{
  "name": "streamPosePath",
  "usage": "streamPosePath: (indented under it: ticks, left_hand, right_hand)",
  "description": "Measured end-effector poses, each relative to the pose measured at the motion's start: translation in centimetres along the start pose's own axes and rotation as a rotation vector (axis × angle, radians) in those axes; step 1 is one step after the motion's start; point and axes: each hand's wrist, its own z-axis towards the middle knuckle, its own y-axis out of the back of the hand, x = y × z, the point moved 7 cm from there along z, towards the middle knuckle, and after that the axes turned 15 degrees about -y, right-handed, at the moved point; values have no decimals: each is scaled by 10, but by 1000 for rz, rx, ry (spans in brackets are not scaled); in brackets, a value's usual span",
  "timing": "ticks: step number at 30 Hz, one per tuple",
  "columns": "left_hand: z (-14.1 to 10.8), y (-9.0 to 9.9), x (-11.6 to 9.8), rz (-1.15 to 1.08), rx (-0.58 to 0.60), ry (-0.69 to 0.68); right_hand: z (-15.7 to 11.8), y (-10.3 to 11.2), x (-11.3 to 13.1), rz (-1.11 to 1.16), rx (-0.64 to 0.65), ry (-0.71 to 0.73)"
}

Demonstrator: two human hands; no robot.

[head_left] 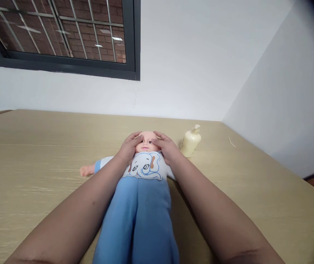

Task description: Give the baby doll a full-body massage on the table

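A baby doll point(147, 167) lies on its back on the table, its head away from me. It wears a white top with a blue-edged elephant picture and blue trousers. My left hand point(130, 146) cups the left side of the doll's head, thumb on the face beside the eye. On the other side of the head, my right hand point(166, 146) rests the same way, its thumb near the other eye. Most of the fingers curve behind the head and are partly hidden. One doll arm sticks out at the left; the other is mostly covered by my right forearm.
A cream pump bottle point(191, 142) stands on the wooden table point(35, 176) just right of my right hand. Farther right lies a thin pale strip point(231, 142). A white wall point(179, 66) and a barred, dark-framed window point(131, 40) rise behind the table.
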Motion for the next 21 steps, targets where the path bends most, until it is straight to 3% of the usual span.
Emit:
streamPosePath:
  ticks: [9, 21]
  left_hand:
    - [-1, -1, -1, 28, -17, 16]
    - [-2, -1, -2, 54, -13, 35]
  right_hand:
    - [10, 4, -4, -90, -67, 40]
    - [5, 4, -6, 6, -19, -47]
